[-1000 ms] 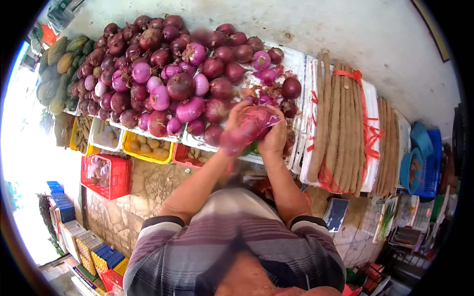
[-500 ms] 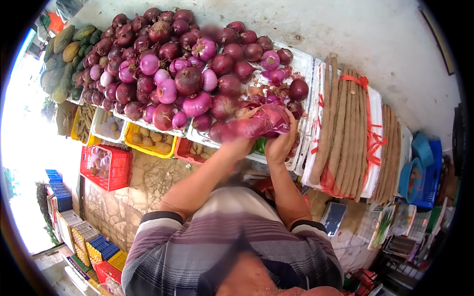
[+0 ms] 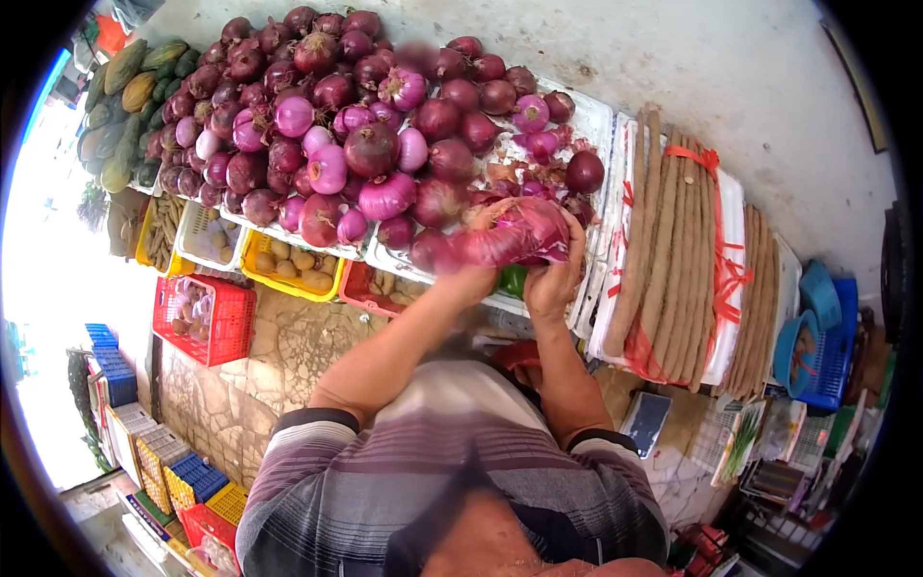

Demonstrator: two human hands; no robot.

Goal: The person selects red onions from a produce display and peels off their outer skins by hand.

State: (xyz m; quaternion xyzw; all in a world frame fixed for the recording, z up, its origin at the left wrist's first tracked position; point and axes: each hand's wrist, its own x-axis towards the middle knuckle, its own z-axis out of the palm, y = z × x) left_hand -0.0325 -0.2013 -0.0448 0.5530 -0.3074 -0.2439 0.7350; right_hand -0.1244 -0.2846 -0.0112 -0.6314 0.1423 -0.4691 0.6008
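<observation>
A red onion (image 3: 538, 231) with loose, papery purple skin is held between my two hands, over the near edge of the onion tray. My right hand (image 3: 558, 274) curls round its right side with the fingers closed. My left hand (image 3: 468, 282) closes on it from the left, its fingers blurred and hard to tell from the purple skin. Just beyond, torn onion skins (image 3: 505, 173) lie on the white tray (image 3: 591, 125) beside a single dark onion (image 3: 584, 172). Something green (image 3: 512, 281) shows between my wrists.
A large heap of red onions (image 3: 317, 125) fills the left. Long brown roots (image 3: 663, 260) tied with red ribbon lie on the right, near blue baskets (image 3: 832, 337). Yellow (image 3: 288, 284) and red crates (image 3: 204, 322) stand below the onions. A wall (image 3: 692, 67) rises behind.
My hands stay on the onion, and my right hand has shifted slightly right and round it. The camera view has moved a little.
</observation>
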